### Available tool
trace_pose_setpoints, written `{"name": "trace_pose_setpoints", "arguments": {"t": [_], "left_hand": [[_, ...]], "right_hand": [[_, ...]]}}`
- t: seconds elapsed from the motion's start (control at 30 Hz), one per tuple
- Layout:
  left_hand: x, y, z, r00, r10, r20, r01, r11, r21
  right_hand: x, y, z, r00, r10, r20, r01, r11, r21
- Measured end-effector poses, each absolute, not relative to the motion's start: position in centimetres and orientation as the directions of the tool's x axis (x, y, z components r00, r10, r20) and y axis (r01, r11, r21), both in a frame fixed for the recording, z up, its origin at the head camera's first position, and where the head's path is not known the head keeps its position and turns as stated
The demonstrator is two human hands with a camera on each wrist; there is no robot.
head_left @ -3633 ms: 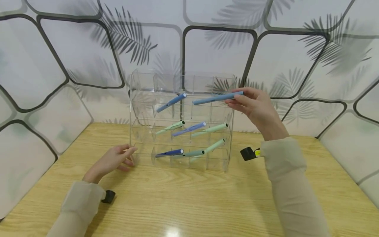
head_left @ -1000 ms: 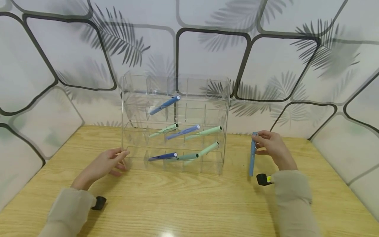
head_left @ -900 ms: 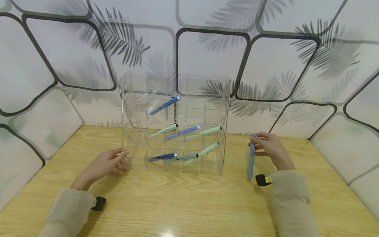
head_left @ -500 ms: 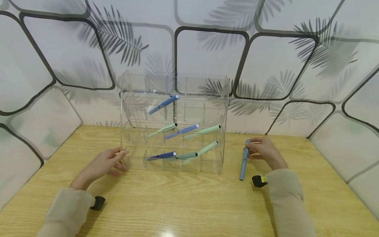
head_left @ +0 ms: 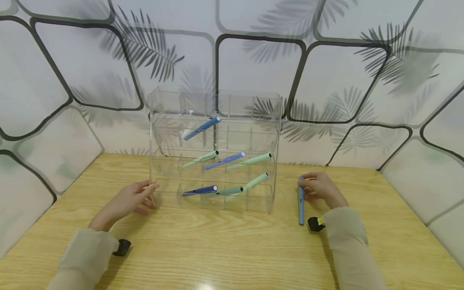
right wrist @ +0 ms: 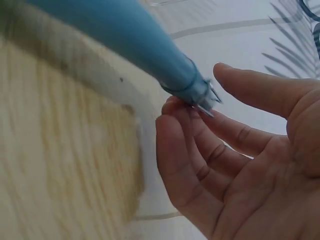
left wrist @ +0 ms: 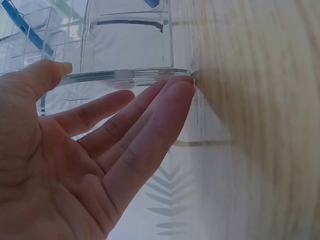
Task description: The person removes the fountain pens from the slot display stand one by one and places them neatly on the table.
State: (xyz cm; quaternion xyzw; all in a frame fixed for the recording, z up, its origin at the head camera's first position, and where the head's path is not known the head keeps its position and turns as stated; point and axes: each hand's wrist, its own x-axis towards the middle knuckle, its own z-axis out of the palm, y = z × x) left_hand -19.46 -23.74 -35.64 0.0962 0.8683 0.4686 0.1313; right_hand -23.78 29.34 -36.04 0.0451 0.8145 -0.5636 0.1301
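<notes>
A clear acrylic rack (head_left: 261,105) stands at the back, with blue, violet and green pens lying tilted in its lower tiers. To its right, my right hand (head_left: 320,188) holds a blue pen (head_left: 301,207) by its clip end. In the head view the pen points toward me, low over the table. The right wrist view shows its silver clip (right wrist: 206,102) against my fingertips, the thumb tip beside it and the far end raised. My left hand (head_left: 125,203) rests at the rack's lower left corner, fingers loosely extended along the edge in the left wrist view.
The wood-grain table (head_left: 217,245) runs under both forearms. Close behind the rack is a patterned wall (head_left: 261,68), with side panels at left and right. Black cameras sit at the left wrist (head_left: 122,247) and right wrist (head_left: 316,224).
From in front of the rack's upper right, my right hand has carried the blue pen right and down to the table. Lately the pen has swung more upright in view. My left hand stays put.
</notes>
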Motion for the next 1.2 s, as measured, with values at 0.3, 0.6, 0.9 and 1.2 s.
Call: {"name": "trace_pose_setpoints", "arguments": {"t": [0.3, 0.6, 0.9, 1.2], "left_hand": [[-19.5, -23.5, -35.6, -0.948, 0.288, -0.138, 0.044, 0.545, 0.838], [-19.6, -23.6, -35.8, -0.948, 0.288, -0.135, 0.046, 0.544, 0.838], [-19.4, -23.8, -35.8, -0.952, 0.279, -0.124, 0.05, 0.543, 0.839], [-19.3, -23.5, -35.7, -0.953, 0.276, -0.125, 0.047, 0.544, 0.837]], "right_hand": [[-23.5, 29.9, -35.1, -0.971, -0.051, -0.233, 0.197, 0.378, -0.904], [-23.2, 29.5, -31.1, -0.995, -0.03, -0.098, 0.078, 0.392, -0.917], [-23.6, 26.7, -25.9, -0.995, -0.098, 0.019, -0.055, 0.373, -0.926], [-24.0, 23.3, -23.2, -0.983, -0.157, 0.095, -0.134, 0.262, -0.956]]}}
